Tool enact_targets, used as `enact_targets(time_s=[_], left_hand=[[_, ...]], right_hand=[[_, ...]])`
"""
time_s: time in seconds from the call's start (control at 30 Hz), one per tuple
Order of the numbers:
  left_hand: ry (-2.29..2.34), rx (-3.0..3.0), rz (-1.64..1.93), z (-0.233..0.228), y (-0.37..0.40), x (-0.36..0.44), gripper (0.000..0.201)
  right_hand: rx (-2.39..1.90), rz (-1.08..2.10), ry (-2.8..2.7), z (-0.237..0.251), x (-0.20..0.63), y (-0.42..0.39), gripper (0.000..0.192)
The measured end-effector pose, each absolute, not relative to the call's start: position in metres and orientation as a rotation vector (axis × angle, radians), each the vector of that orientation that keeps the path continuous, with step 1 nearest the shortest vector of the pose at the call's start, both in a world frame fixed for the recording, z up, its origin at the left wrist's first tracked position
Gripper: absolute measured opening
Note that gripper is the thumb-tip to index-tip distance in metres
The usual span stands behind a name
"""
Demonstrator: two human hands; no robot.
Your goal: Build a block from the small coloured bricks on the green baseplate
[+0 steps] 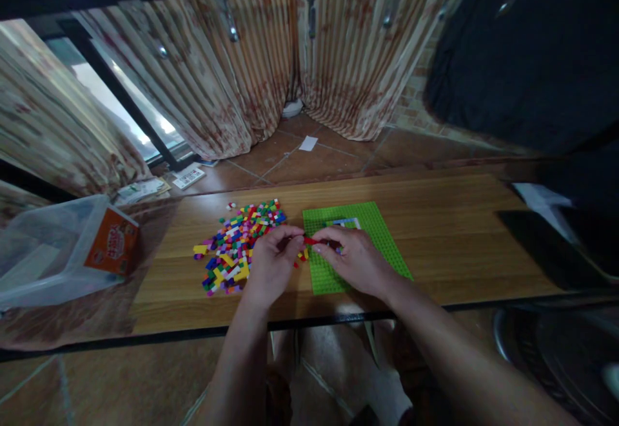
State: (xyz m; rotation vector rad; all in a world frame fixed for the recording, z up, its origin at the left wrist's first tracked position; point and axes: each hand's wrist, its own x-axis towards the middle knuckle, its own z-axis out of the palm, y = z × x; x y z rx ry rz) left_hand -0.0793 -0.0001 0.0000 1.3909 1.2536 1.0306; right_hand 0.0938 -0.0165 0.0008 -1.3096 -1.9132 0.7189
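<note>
Right now both hands meet over the middle of the wooden table (459,220). The left hand (271,263) and the right hand (355,260) each pinch one end of a small red brick (312,241), fingertips closed on it, held just above the left edge of the green baseplate (382,232). The right hand rests partly across the baseplate, covering its middle, while the left hand lies over the near edge of the loose pile of coloured bricks (239,239).

That pile spreads out just left of the baseplate, a jumble of yellow, red, blue, green and white pieces. On the baseplate, just beyond the right hand's fingers, sits a small pale patch of bricks (345,222) already pressed on; its detail is too small to make out.

Off the table's left end stands a clear plastic bin (43,252) with an orange box (112,241) in it. A dark flat thing (546,245) lies at the table's right end, with white paper (536,197) beside it. Patterned curtains (232,84) hang behind, over a tiled floor (314,155).
</note>
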Motion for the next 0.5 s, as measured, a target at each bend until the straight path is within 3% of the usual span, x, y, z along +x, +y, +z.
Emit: enact_targets(time_s=[0.5], left_hand=[[0.985,1.191,0.985,-0.021,0.018,-0.024,0.01]], right_hand=[[-1.293,0.885,-2.018,0.002,0.153,-0.018,0.047]])
